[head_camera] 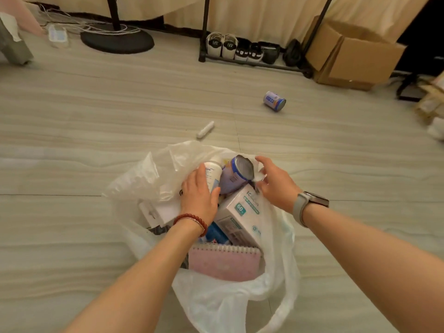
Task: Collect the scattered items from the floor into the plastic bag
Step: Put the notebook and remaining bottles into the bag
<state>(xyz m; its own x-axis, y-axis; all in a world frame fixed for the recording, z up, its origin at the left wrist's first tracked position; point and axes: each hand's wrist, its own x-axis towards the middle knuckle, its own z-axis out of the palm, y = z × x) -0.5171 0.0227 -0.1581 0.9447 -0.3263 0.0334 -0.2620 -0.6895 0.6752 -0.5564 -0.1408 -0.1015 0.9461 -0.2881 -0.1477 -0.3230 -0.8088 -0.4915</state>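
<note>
My left hand (199,195) curls its fingers round a white bottle (212,175) inside the crumpled translucent plastic bag (230,306), lower centre; my right hand (274,182) pinches its rim. A can (274,101) and a tube (205,129) lie on open floor (96,111) above.

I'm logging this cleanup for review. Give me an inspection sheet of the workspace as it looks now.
Surface: pale floor.
Job's things: bag holds purple can, box, notebook; small can and white tube lie outside.
Clutter: cardboard box, shoes.
Hands: left hand grips white bottle; right hand pinches bag rim.
Cables: white cords.
Surroundings: stand base, curtain.
</note>
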